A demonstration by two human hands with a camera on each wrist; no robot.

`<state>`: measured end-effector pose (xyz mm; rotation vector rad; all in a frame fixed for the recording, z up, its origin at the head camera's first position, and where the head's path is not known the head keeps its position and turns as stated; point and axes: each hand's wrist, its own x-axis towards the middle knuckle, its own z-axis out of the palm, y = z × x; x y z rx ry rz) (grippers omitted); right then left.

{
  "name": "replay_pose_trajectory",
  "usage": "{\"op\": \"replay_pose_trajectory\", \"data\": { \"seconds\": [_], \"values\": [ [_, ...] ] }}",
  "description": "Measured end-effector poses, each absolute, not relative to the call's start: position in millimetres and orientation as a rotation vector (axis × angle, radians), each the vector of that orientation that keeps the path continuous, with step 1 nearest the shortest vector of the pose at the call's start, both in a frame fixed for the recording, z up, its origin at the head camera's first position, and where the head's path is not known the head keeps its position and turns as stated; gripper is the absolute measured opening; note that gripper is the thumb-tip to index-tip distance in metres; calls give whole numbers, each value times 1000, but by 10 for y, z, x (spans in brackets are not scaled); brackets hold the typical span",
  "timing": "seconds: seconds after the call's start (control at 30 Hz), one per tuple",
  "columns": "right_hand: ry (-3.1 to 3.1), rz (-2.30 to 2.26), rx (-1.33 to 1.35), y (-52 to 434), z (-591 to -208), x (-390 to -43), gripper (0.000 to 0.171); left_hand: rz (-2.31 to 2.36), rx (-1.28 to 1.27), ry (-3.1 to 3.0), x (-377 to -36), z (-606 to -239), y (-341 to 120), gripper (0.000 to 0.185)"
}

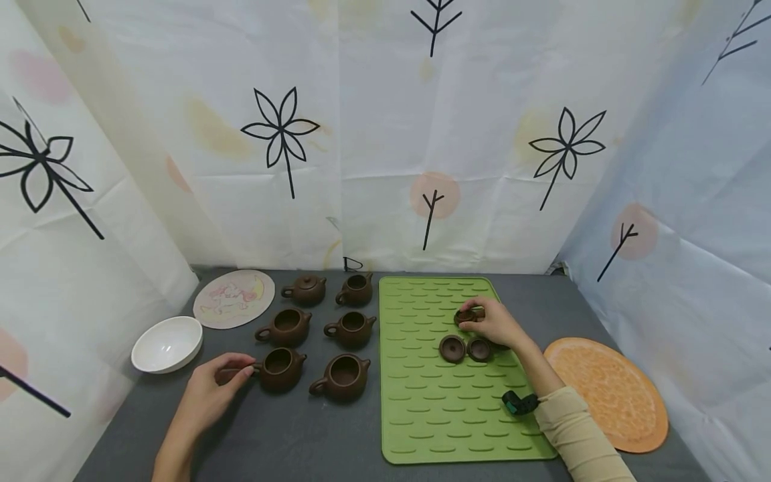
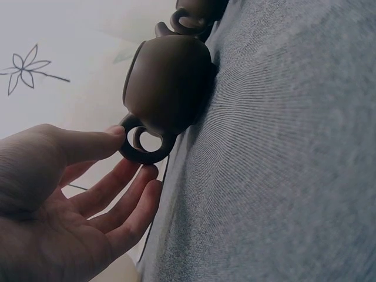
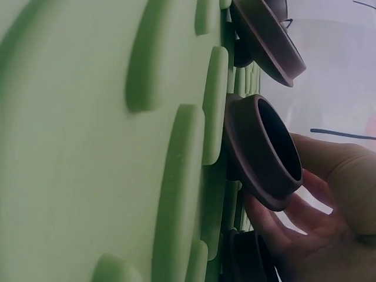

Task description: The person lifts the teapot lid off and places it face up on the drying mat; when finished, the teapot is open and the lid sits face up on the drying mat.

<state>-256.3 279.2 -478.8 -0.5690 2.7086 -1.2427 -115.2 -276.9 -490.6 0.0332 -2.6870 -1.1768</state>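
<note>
My left hand (image 1: pixel 207 387) pinches the loop handle of a small brown lidless teapot (image 1: pixel 281 381), which stands on the table. In the left wrist view the thumb lies on one side of the handle (image 2: pixel 148 157) and the fingertips on the other. On the green mat, my right hand (image 1: pixel 498 325) holds a small brown teapot lid (image 1: pixel 462 317) between thumb and fingers. Two more lids, a left one (image 1: pixel 452 349) and a right one (image 1: pixel 479 349), lie hollow side up nearer me. Another is partly hidden under the hand. The right wrist view shows a lid (image 3: pixel 244 141) close up.
Several more brown teapots stand in two columns; the back left teapot (image 1: pixel 304 290) wears its lid. A white bowl (image 1: pixel 167 345) and a round picture mat (image 1: pixel 233 300) lie at the left. An orange round mat (image 1: pixel 608 395) is right of the green mat (image 1: pixel 434 422).
</note>
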Motion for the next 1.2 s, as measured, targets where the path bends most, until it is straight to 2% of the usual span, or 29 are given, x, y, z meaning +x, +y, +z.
{"op": "replay_pose_trajectory", "data": {
  "seconds": [0.17, 0.43, 0.7, 0.97, 1.2],
  "values": [
    [2746, -1186, -602, 2800, -4782, -2562, 40, -1171, 12, -2678, -1163, -4917, -2774, 15],
    [2771, -1147, -667, 2776, -4747, -2530, 43, -1149, -8, -2751, -1209, -4856, -2788, 16],
    [2797, -1118, -612, 2756, -4649, -2514, 46, -1090, -130, -2797, -1324, -4628, -2858, 17],
    [2854, -1184, -624, 2558, -4464, -2553, 41, -1019, -274, -2793, -1642, -4336, -2922, 15],
    [2779, -1332, -758, 2147, -4329, -2705, 39, -992, -379, -2808, -2092, -4277, -2968, 15]
  ]
}}
